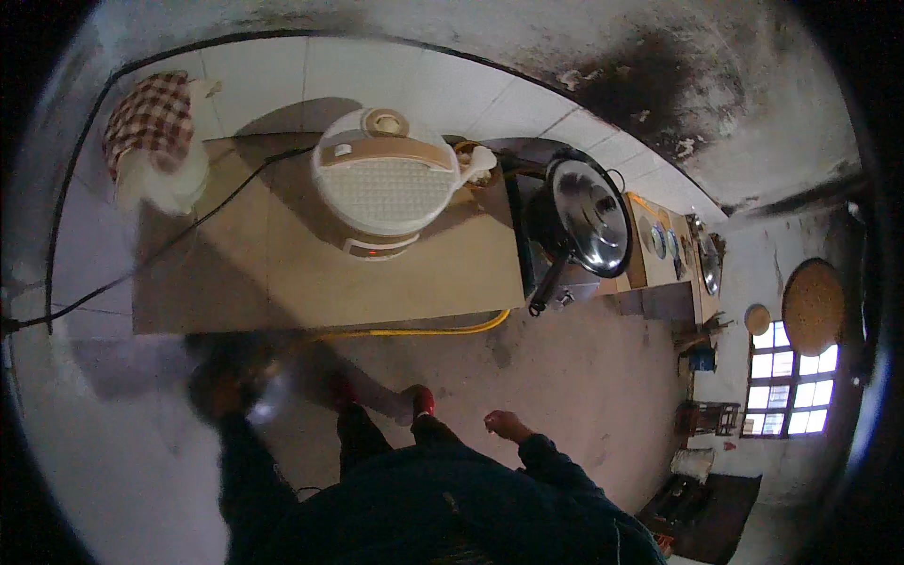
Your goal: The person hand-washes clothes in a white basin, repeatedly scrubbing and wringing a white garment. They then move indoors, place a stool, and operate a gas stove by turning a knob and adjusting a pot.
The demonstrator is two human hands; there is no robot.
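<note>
My left hand (pixel 227 397) is blurred and dark at the lower left, at a dark round thing with a shiny spot; whether I hold it cannot be told. Over the floor at the lower middle, my right hand (pixel 506 424) has its fingers curled, with nothing visible in them. In front of me a white and tan rice cooker (pixel 385 183) stands on the worktop (pixel 282 282), lid down, a small red light lit. A pale rice paddle (pixel 480 164) is beside it on the right. Further right, a dark pan with a long handle bears a shiny metal lid (pixel 590 212).
A black cable (pixel 212 212) crosses the worktop's left part. A yellow hose (pixel 424 332) runs along its front edge. A checked cloth (pixel 152 120) hangs at the upper left. Bowls (pixel 658 240) stand on a far counter at the right. A wooden stool (pixel 708 418) is near the window.
</note>
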